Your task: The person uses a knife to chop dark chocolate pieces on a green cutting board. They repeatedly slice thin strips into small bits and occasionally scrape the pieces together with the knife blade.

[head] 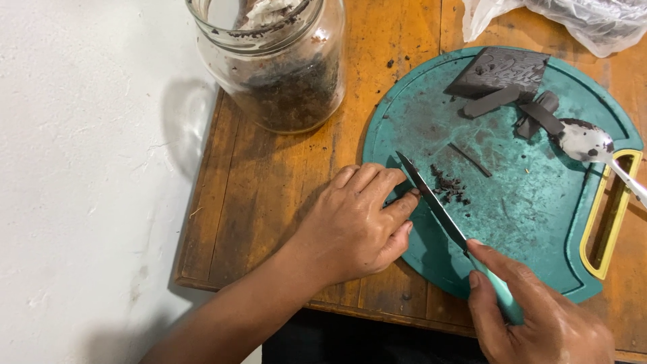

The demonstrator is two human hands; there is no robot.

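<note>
My right hand [532,310] grips the teal handle of a small knife [438,205], its dark blade angled across a round teal cutting board [526,222]. My left hand [357,222] rests curled at the board's left edge, fingertips touching the blade's side near its tip. Just right of the blade lies a small pile of chopped dark chocolate bits [450,187]. At the board's far edge sit a dark chocolate block [499,71] and a few cut strips [539,114].
A glass jar [283,67] with dark crumbs and white cream stands on the wooden table [269,182] at the back left. A smeared metal spoon [593,145] lies on the board's right side. A crumpled plastic bag [579,20] sits at the back right. A white wall borders the left.
</note>
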